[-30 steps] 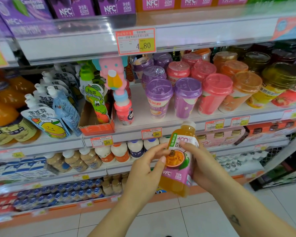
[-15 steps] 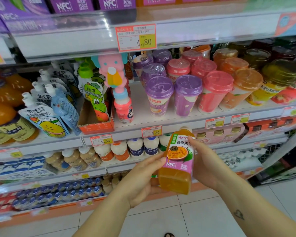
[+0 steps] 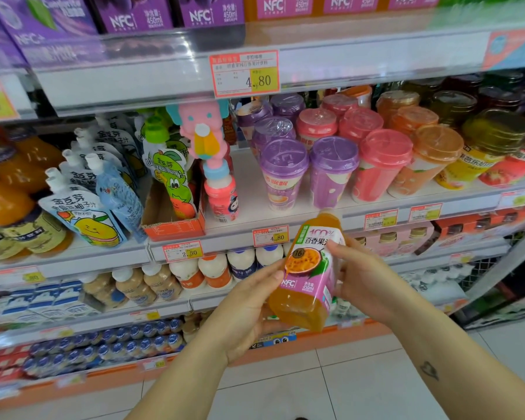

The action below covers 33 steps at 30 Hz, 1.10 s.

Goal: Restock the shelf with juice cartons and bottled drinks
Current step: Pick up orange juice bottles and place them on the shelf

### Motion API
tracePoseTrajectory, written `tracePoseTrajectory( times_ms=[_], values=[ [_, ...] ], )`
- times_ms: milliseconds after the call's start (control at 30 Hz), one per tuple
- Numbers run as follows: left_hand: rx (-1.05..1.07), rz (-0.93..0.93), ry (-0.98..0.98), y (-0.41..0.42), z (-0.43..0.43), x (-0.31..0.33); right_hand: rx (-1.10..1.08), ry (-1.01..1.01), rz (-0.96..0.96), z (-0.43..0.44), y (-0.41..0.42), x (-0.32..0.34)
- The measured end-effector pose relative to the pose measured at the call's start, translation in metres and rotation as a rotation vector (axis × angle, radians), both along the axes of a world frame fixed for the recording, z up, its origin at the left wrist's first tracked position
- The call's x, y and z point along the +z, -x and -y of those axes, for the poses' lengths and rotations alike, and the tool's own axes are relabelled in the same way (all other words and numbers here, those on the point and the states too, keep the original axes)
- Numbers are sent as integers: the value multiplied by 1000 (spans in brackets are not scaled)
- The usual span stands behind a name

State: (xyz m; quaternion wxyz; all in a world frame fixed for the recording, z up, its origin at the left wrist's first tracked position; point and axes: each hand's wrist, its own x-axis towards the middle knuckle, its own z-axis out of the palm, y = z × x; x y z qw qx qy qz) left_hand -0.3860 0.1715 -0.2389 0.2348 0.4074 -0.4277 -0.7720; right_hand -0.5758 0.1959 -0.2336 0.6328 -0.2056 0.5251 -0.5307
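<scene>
The passion-fruit juice bottle [image 3: 308,280] reads "100%", "NFC", "450ml" (plus a "16" badge); left hand [image 3: 246,313] and right hand [image 3: 370,283] each have a close grip on its sides.

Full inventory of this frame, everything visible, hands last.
juice bottle: 1, orange with pink-purple label, held in front of the shelves
NFC cartons: several, purple and orange, top shelf
lidded cups: many, purple, pink, orange, yellow, middle shelf right
spout pouches: several, white and blue, middle shelf left
orange-drink bottles: several, orange, middle shelf far left
elephant figure: 1, pink, middle shelf centre
white bottles: a row, white, lower shelf
price tag: 1 large, red and yellow, top shelf edge
left hand: grips the bottle's lower part
right hand: holds the bottle's upper part
</scene>
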Motion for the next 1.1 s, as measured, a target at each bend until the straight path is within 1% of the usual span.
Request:
tracePoseTrajectory(
  times_ms=[100,133,200,300,367,400,500,567,633,700,800,867,933,1000,1033,1067,1100],
  values=[
    [-19,184,379,3,1,8,-9,95,-104,0,1,9],
    [-39,228,477,6,0,10,0,105,-155,-1,-1,12],
    [-83,283,570,14,-5,9,2,117,-242,-2,-7,16],
    [-73,333,598,24,-9,12,43,139,-297,-5,-15,20],
    [-50,298,514,23,-7,17,97,142,-287,-8,-15,23],
    [-37,249,409,20,-5,19,112,144,-291,-8,-13,25],
    [34,36,-67,10,0,24,59,132,-361,-5,-2,26],
    [46,-108,-326,5,1,24,74,140,-425,-1,1,28],
    [35,-231,-486,6,1,25,108,164,-448,3,2,31],
    [23,-337,-581,6,1,27,125,174,-462,7,3,33],
    [-9,-418,-658,4,3,31,154,180,-509,10,1,35],
    [-1,-424,-676,1,7,31,161,173,-505,11,-3,37],
    [29,-398,-650,0,8,32,168,152,-521,11,-6,38],
    [69,-325,-557,1,9,37,179,128,-521,11,-6,41],
    [94,-272,-480,2,11,39,187,118,-504,10,-4,44],
    [106,-203,-369,3,12,42,197,115,-462,9,-3,48],
    [110,-103,-212,4,13,44,209,117,-392,8,-1,53]
  ],
)
